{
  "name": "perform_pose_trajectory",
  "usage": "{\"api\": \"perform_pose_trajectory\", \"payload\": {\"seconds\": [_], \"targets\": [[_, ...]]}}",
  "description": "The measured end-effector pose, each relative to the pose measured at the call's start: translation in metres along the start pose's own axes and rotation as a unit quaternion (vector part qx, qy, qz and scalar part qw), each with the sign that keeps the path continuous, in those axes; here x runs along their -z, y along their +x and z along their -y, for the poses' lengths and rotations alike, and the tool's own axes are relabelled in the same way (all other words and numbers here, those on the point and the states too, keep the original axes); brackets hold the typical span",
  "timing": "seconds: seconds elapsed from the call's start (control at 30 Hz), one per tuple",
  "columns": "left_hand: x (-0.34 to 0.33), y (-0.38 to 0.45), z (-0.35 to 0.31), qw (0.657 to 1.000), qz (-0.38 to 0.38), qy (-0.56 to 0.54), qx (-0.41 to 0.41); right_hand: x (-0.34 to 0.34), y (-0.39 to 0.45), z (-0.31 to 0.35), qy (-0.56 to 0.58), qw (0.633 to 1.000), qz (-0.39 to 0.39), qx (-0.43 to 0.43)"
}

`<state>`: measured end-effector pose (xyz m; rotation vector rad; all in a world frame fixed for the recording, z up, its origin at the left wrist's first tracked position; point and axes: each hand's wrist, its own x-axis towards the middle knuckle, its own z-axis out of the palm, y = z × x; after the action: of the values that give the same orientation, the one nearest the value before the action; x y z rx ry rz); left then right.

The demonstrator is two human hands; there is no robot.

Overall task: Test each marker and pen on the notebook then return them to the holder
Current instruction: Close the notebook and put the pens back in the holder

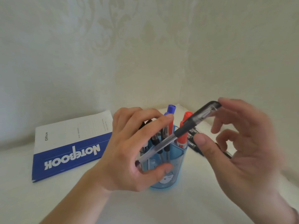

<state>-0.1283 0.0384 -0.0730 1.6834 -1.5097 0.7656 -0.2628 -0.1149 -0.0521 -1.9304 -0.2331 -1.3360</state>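
Note:
A clear gel pen with a dark cap [182, 130] slants across the middle of the head view. My left hand [127, 152] grips its lower end in front of the blue translucent holder [176, 160]. My right hand [239, 143], blurred, pinches the capped upper end with thumb and forefinger. In the holder stand a red marker [184, 138], a blue-capped pen [169, 110] and several dark pens. A closed blue and white notebook [69, 146] lies flat to the left.
Some dark pens [195, 143] lie on the white surface behind the holder, partly hidden by my right hand. A pale patterned wall rises close behind everything.

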Motion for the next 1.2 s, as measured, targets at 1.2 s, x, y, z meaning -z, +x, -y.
{"api": "perform_pose_trajectory", "payload": {"seconds": [1.2], "targets": [[-0.006,0.002,-0.008,0.997,-0.034,0.034,-0.053,0.006,0.003,-0.066,-0.468,0.769,0.343,-0.269]]}}
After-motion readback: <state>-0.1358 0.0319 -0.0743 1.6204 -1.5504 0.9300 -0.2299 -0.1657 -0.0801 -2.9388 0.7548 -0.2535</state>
